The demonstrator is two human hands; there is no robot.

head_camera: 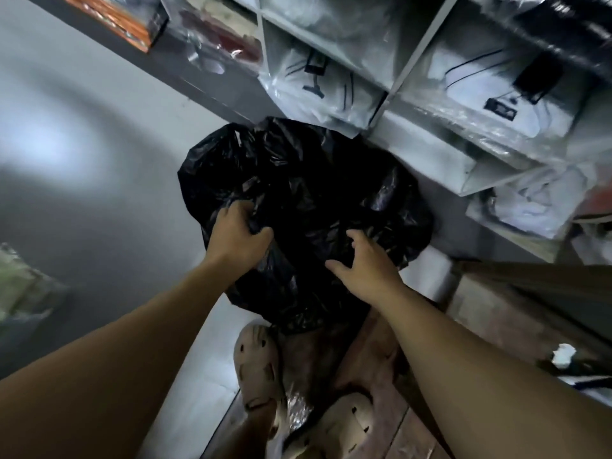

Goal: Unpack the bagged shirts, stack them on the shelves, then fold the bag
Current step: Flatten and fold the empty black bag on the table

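A big black plastic bag (308, 193) stands bulging on the floor in front of the grey shelves (397, 91). My left hand (236, 235) grips a bunch of the bag's plastic near its left side. My right hand (364, 265) rests on the bag's near right part with fingers spread and lightly bent. What is inside the bag is hidden. White shirts in clear wrappers (496, 94) lie in the shelf compartments above and to the right of the bag.
My feet in beige clogs (260, 369) stand just below the bag on a brown mat. A dark grey ledge (205, 81) runs upper left with wrapped red garments (228, 44). More wrapped shirts (533, 210) pile at the right. Grey floor (82, 177) lies left.
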